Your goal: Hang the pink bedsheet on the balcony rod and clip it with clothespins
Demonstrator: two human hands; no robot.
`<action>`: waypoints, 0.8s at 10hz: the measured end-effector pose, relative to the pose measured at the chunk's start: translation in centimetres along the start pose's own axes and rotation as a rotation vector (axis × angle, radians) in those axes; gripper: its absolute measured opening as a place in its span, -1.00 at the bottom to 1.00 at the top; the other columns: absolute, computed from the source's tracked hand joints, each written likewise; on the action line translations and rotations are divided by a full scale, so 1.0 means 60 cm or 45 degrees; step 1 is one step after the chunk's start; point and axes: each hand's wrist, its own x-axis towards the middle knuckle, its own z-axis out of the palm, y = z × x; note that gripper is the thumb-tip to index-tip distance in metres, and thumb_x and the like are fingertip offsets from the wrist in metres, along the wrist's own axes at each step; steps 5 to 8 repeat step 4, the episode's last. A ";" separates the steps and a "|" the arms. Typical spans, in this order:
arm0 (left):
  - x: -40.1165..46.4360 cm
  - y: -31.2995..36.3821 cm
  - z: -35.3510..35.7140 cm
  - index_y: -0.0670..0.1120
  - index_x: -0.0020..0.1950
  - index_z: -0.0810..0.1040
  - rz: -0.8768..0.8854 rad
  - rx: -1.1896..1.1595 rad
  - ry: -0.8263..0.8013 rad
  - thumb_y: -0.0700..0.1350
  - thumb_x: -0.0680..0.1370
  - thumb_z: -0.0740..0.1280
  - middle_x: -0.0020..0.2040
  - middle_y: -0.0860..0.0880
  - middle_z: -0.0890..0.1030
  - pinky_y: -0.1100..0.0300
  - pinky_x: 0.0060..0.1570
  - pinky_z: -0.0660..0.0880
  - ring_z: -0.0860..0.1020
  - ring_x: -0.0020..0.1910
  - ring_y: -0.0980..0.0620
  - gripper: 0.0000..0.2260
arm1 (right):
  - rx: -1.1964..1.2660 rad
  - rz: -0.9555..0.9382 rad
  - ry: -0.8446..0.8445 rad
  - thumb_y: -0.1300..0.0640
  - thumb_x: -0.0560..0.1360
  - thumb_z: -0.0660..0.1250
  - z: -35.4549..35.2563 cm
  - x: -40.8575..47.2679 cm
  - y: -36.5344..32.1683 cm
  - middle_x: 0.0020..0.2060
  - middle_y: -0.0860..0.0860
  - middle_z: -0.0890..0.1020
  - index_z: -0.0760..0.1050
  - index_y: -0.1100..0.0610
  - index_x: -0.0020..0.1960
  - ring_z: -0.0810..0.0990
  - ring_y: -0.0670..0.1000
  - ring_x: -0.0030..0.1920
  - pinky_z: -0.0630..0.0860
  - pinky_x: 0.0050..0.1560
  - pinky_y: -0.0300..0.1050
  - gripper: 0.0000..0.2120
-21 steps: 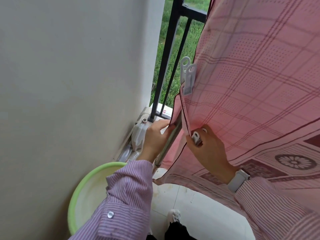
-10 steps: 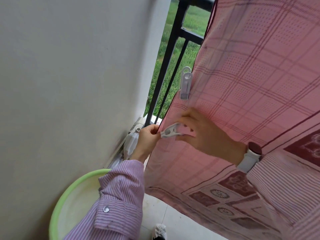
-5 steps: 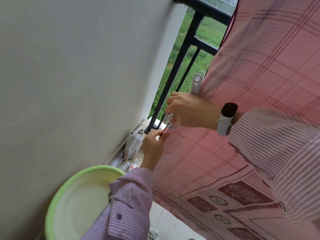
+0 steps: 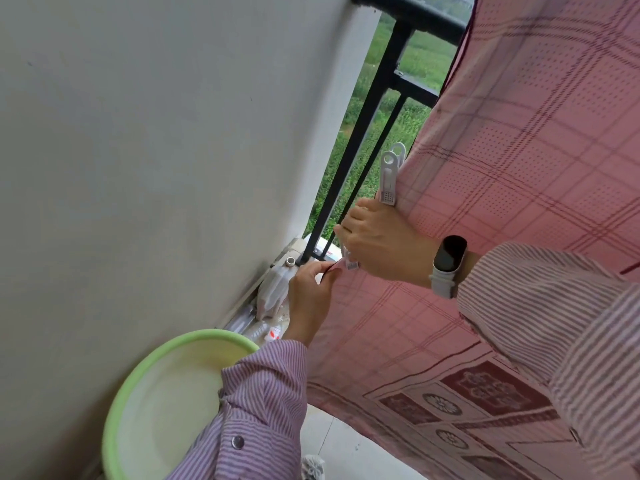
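Observation:
The pink checked bedsheet hangs across the right of the view, and its left edge runs down beside the black balcony railing. One white clothespin is clipped on that edge. Just below it my right hand grips a second white clothespin, whose jaws sit at the sheet's edge. My left hand pinches the same edge right beneath those jaws. The rod itself is hidden under the cloth.
A plain wall fills the left side. A green-rimmed basin stands on the floor below my left arm. Plastic bottles and clutter lie in the corner at the railing's foot. Grass shows beyond the bars.
My right hand has brought the second clothespin from the front of the sheet over to its left edge, above my left hand. The view has tilted upward.

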 end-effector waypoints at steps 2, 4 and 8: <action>-0.013 0.003 -0.044 -0.08 0.02 0.60 0.093 0.115 -0.089 -0.16 0.47 0.37 -0.02 0.07 0.57 0.48 -0.06 0.35 0.49 -0.01 0.16 -0.86 | 0.220 0.141 0.477 0.10 0.48 0.27 0.044 -0.064 -0.032 0.20 0.10 0.54 0.43 0.19 0.25 0.46 0.11 0.26 0.27 0.36 0.07 -0.63; -0.031 0.058 -0.069 -0.15 0.10 0.55 0.303 0.336 0.150 -0.24 0.46 0.35 -0.02 -0.03 0.53 0.32 0.01 0.35 0.52 0.01 -0.02 -0.78 | 0.747 0.362 0.817 0.25 0.50 0.19 0.039 -0.118 -0.062 0.21 0.10 0.52 0.47 0.21 0.22 0.46 0.10 0.25 0.39 0.29 0.06 -0.70; -0.031 0.058 -0.069 -0.15 0.10 0.55 0.303 0.336 0.150 -0.24 0.46 0.35 -0.02 -0.03 0.53 0.32 0.01 0.35 0.52 0.01 -0.02 -0.78 | 0.747 0.362 0.817 0.25 0.50 0.19 0.039 -0.118 -0.062 0.21 0.10 0.52 0.47 0.21 0.22 0.46 0.10 0.25 0.39 0.29 0.06 -0.70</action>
